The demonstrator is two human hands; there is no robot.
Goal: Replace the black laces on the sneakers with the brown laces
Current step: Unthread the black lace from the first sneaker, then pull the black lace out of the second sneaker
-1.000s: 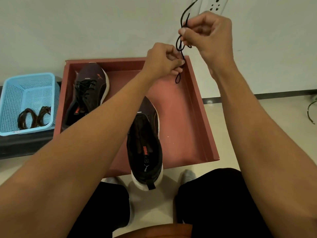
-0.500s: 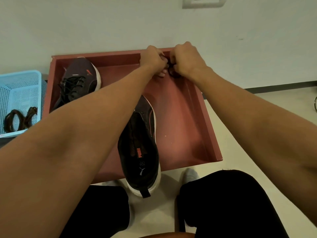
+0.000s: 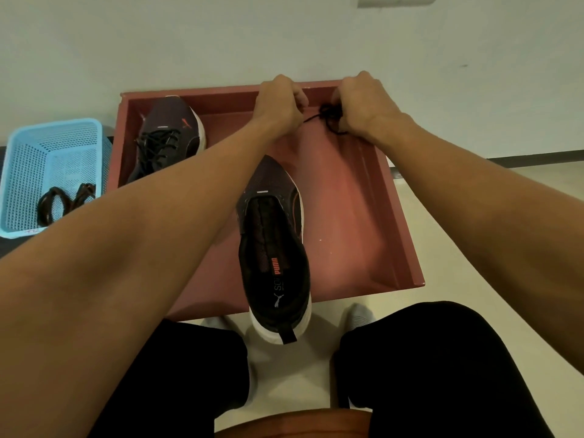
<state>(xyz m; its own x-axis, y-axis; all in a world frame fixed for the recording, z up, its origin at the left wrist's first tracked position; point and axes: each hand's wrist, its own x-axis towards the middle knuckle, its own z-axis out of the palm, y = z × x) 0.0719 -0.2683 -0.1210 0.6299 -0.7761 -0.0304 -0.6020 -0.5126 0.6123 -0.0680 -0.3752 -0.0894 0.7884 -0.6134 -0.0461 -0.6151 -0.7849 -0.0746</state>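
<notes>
A black lace (image 3: 328, 116), bundled into a small knot, is stretched between my two hands at the far right corner of the red tray (image 3: 401, 222). My left hand (image 3: 279, 105) pinches one end of it. My right hand (image 3: 360, 105) grips the bundle. A dark sneaker without laces (image 3: 273, 245) lies in the tray's middle, heel hanging over the near edge. A second sneaker (image 3: 167, 134) with black laces still in it rests at the far left corner. Two coiled brown laces (image 3: 64, 200) lie in the blue basket (image 3: 28, 147).
The blue basket stands left of the tray on a dark surface. A white wall rises right behind the tray. My knees in black trousers (image 3: 426, 368) and a brown seat edge are at the bottom. Pale floor lies to the right.
My hands came down from in front of the wall to the tray's far right corner, then drew slightly apart, pulling the black lace taut between them.
</notes>
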